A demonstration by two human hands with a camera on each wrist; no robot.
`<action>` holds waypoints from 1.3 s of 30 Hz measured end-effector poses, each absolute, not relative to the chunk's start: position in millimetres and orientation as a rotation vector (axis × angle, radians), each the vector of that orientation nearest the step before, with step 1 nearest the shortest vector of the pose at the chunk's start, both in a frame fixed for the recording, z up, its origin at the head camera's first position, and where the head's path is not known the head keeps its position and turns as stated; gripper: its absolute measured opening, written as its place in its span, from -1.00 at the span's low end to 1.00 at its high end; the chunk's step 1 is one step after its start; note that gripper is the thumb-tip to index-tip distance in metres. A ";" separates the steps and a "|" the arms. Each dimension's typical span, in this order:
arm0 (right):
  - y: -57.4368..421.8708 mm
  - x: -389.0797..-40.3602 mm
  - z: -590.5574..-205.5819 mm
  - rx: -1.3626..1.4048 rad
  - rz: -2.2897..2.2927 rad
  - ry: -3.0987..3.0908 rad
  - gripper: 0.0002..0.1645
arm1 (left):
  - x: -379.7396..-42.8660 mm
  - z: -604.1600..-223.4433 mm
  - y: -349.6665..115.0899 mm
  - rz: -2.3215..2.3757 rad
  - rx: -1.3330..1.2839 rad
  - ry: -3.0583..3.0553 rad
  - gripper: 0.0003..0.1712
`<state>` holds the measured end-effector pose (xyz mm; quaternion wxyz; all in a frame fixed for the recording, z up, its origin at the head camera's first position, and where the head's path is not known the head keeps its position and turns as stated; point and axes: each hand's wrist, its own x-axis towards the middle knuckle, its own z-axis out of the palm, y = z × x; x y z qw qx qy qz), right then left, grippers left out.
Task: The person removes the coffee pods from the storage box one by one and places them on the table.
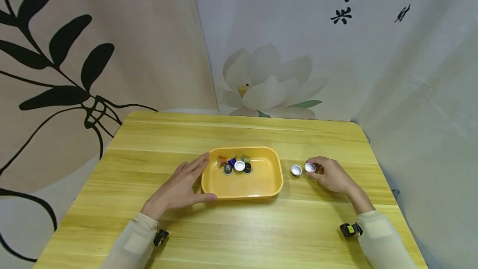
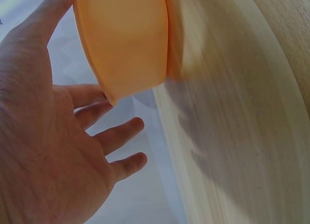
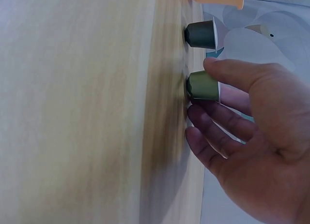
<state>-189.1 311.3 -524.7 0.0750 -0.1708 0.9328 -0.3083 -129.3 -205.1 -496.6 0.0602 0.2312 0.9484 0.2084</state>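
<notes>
At the table's middle is a yellow tray point(image 1: 261, 184), seen orange in the left wrist view. My left hand point(image 1: 181, 190) rests against its left end, thumb at the near rim, fingers spread and nearly straight along the far left corner. To the tray's right, my right hand point(image 1: 332, 175) holds a green coffee capsule point(image 3: 204, 86) between thumb and fingers. That capsule stands upright at the tabletop, its silvery lid up. Just left of it stands a dark green coffee capsule point(image 3: 201, 34), also lid up, apart from the hand.
Several coffee capsules lie together in the tray's left half, among them an orange one point(image 1: 222, 161), a blue one point(image 1: 232, 162) and a black one point(image 1: 247, 168). The wooden table point(image 1: 239, 235) ends at a printed curtain point(image 1: 269, 82) behind.
</notes>
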 end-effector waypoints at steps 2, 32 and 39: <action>311.2 -188.8 -524.8 -0.513 -0.922 2.802 -0.58 | -129.2 -496.5 -205.1 0.634 0.705 2.872 0.43; 312.1 -188.9 -527.5 -0.489 -0.983 2.778 -0.42 | -129.4 -500.7 -207.9 0.645 0.701 2.863 0.43; 311.4 -187.3 -526.3 -0.478 -0.988 2.767 -0.39 | -129.8 -501.2 -208.1 0.643 0.704 2.862 0.44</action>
